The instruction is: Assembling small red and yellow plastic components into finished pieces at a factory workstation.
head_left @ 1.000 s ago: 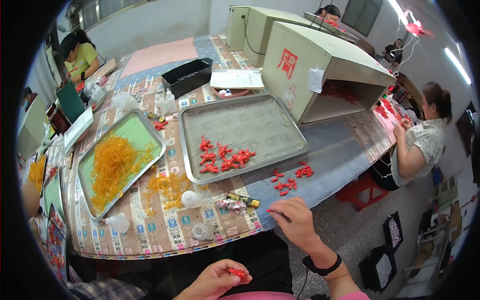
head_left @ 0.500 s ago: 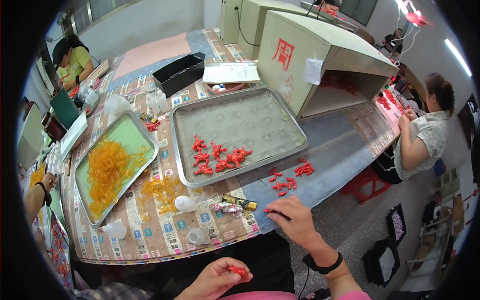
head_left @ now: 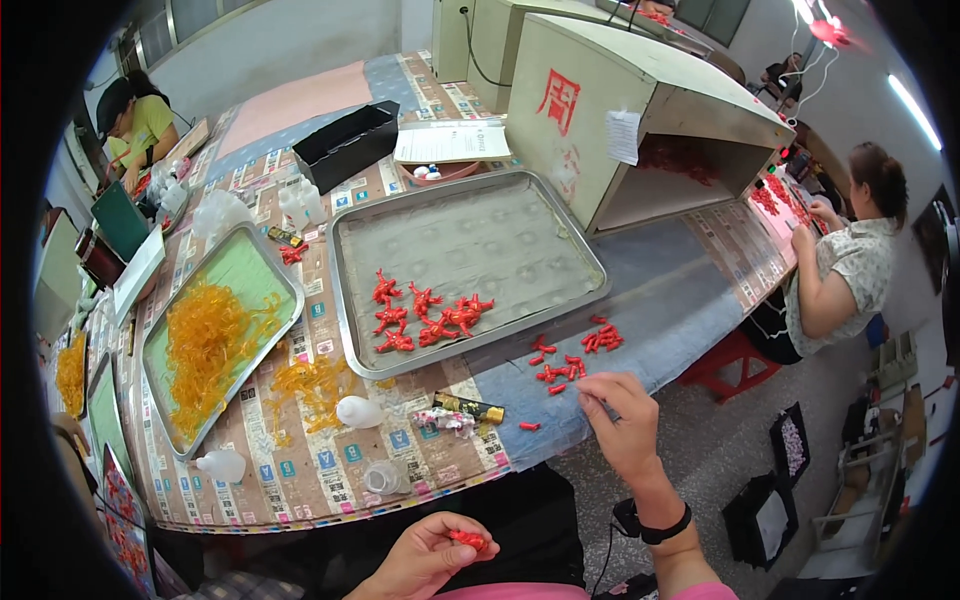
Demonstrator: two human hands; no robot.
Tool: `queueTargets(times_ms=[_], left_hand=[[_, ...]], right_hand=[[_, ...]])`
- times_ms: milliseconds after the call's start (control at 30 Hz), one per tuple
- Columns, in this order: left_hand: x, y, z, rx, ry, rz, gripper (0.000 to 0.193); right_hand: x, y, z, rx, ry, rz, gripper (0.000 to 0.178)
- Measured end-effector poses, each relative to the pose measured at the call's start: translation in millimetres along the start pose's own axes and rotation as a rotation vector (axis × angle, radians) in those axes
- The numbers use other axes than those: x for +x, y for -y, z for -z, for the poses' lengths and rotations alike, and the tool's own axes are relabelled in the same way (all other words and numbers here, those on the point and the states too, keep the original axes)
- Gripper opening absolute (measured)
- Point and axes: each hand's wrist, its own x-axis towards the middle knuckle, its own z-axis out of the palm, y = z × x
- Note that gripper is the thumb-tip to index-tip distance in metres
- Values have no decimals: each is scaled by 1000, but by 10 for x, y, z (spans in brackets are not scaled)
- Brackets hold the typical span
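My left hand (head_left: 430, 553) is closed around a small red plastic figure part (head_left: 468, 540), held low in front of my lap. Fingers partly cover the part. Out over the front edge of the blue cloth (head_left: 660, 330) reaches my right hand (head_left: 628, 425), its thumb and forefinger apart with nothing visible between them. Its fingertips are beside a loose cluster of small red plastic pieces (head_left: 602, 337). One single red piece (head_left: 530, 426) lies apart, closer to the table edge. Several assembled red figures (head_left: 440, 325) rest in the near left part of a large metal tray (head_left: 600, 275).
A second tray (head_left: 297, 300) holds yellow rubbery strands (head_left: 205, 340). Nearby are a white squeeze bottle (head_left: 360, 411), a clear jar (head_left: 384, 477), a black-and-gold tube (head_left: 470, 407) and a black bin (head_left: 345, 150). A box-like metal booth (head_left: 570, 110) stands behind. Co-workers sit left and right.
My right hand has moved right and forward to the loose red pieces. The small red piece it held now lies on the cloth. My left hand keeps its part, nearly unmoved.
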Motion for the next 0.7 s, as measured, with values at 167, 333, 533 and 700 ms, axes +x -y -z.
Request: queueTargets(times_ms=[167,333,533,700], left_hand=[[46,-17,-48,12,-6,12,27],[45,-58,4,-55,19,37,19],[-17,-49,-29,-3,7,-23,26],[-42,-35,2,-5,19,-36,25]], right_hand=[[177,-32,-69,-55,48,88,14],[298,19,-212,-115,131,83,14],[266,-93,-261,-128,145,71,16],[218,-94,-255,24,30,-28,13]])
